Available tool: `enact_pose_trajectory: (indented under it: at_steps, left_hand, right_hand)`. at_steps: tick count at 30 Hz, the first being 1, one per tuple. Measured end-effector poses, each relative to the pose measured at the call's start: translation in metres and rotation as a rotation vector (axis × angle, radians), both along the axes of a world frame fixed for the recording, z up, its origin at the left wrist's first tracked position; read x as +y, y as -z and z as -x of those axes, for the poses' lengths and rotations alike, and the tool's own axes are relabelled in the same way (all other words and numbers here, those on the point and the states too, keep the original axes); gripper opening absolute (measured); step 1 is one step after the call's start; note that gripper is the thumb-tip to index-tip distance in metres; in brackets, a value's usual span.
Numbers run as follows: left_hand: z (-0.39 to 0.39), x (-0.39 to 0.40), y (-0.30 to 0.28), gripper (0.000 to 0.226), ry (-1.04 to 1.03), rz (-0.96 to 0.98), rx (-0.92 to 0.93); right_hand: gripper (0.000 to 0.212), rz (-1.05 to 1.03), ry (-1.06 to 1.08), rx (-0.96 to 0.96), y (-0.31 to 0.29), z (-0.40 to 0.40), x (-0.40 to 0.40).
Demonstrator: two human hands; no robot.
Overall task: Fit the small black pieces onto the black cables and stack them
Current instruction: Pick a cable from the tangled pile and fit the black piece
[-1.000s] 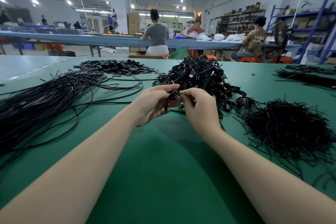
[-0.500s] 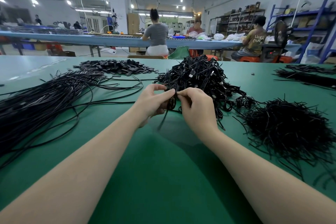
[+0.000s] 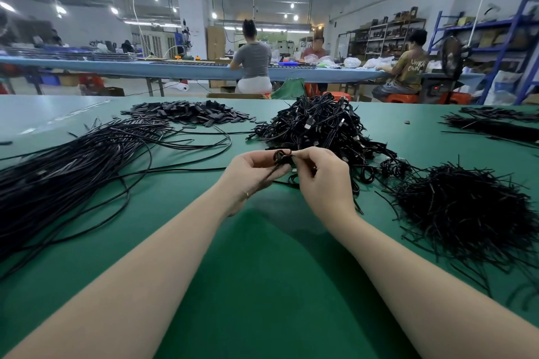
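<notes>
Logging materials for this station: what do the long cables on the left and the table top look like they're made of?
Long cables: likely rubber- or plastic-jacketed wire, black with a slight sheen; they bend in loose curves and catch thin highlights. Table top: looks like a green matte mat or coated sheet, smooth and seamless, with only soft reflections; the exact material is unclear.

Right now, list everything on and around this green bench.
Green work table: one, green, foreground.
Long loose black cables: one large bundle, black, table's left.
Small flat black pieces: one pile, black, far left-centre.
Coiled black cables heap: one, black, far centre, beyond the hands.
Short black ties: one bristly pile, black, right.
More black cables: one bundle, black, far right.
Seated workers: three, at the blue bench behind.
Held black cable coil: one, black, between the hands.
Left hand: pinches the coil.
Right hand: pinches the coil.
</notes>
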State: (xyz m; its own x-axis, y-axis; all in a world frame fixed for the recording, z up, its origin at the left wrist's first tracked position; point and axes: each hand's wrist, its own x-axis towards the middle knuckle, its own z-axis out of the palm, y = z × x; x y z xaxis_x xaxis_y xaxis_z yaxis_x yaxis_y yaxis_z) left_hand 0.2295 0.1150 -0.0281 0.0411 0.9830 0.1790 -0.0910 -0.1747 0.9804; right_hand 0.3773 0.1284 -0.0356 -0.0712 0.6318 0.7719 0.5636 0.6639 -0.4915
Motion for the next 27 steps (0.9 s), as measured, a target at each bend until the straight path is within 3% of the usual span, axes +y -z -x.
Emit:
enact_pose_trajectory:
  at_steps: [3,8,10,13,16,22,27]
  left_hand:
    - [0.001,0.002,0.0,0.016,-0.114,-0.007,0.025]
    - [0.001,0.001,-0.003,0.031,-0.126,0.095,0.005]
    - [0.001,0.003,-0.005,0.034,-0.129,0.189,-0.083]
    - [-0.001,0.002,-0.01,0.015,-0.014,0.315,-0.265]
    - [-0.002,-0.001,-0.01,0.018,0.09,0.252,-0.287]
    - [0.004,0.0,-0.001,0.042,0.082,0.104,-0.126]
    - [0.004,0.003,0.004,0.032,0.019,-0.038,-0.028]
  right_hand:
    - [0.011,-0.006,-0.024,0.025,0.0,0.004,-0.003]
    - [0.009,-0.125,-0.048,-0.064,-0.004,0.005,-0.008]
    - [0.01,-0.225,-0.038,-0.15,-0.006,0.004,-0.01]
    - [0.015,-0.341,-0.006,-0.246,-0.006,0.003,-0.01]
    - [0.012,-0.24,-0.034,-0.143,-0.006,0.004,-0.009]
    - [0.018,-0.016,-0.041,-0.023,0.0,0.004,-0.006]
    - [0.017,-0.012,-0.044,0.0,0.001,0.005,-0.006]
